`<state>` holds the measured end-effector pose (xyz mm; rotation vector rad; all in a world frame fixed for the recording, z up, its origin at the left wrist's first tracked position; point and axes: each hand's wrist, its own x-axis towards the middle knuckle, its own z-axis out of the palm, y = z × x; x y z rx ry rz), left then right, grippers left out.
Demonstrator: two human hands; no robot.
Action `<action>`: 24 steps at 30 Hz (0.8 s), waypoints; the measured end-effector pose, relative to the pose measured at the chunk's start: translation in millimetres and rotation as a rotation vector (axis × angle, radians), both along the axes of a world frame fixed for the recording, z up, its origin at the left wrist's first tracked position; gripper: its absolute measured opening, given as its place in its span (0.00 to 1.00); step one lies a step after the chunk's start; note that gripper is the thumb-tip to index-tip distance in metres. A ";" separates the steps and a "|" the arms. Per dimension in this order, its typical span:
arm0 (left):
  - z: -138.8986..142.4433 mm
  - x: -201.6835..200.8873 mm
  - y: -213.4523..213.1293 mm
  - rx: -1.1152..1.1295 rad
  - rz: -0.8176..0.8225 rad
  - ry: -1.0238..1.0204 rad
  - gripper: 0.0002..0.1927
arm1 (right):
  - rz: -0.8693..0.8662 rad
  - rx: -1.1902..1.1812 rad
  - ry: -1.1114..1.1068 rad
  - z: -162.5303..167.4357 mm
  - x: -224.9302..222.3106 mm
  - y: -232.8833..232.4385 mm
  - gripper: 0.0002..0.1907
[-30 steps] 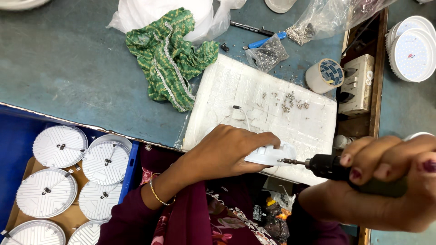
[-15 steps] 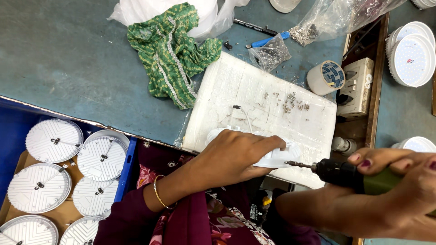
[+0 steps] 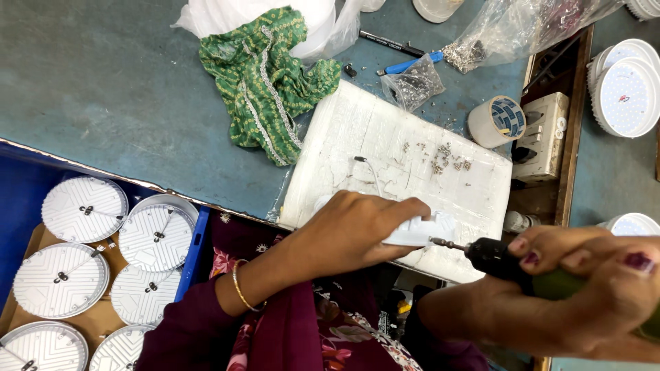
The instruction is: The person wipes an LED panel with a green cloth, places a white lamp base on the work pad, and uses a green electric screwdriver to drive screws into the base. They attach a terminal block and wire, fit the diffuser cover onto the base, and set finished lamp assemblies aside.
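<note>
I see the left hand in the lower middle of the frame, fingers closed down over a small white part that lies on the near edge of a white foam board. The right hand, at the lower right, is wrapped tight around a green power screwdriver; its bit touches the right end of the white part. Loose screws lie scattered on the board above. A roll of tape stands just beside the board's upper right corner, and a green cloth lies to the upper left. At lower left, round white discs fill a box.
</note>
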<state>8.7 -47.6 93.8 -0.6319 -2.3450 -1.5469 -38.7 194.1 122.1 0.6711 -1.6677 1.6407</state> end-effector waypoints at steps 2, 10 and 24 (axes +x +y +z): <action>-0.6 -0.4 0.3 0.005 0.007 0.009 0.20 | -0.149 0.198 0.141 6.9 -4.3 -9.9 0.16; -5.7 10.8 -4.8 0.021 0.054 0.045 0.20 | -0.017 -0.039 0.098 35.8 -20.7 -19.0 0.15; -62.0 -4.1 -9.2 1.484 0.244 -0.390 0.20 | -0.331 0.453 -0.093 -37.9 -6.6 4.0 0.40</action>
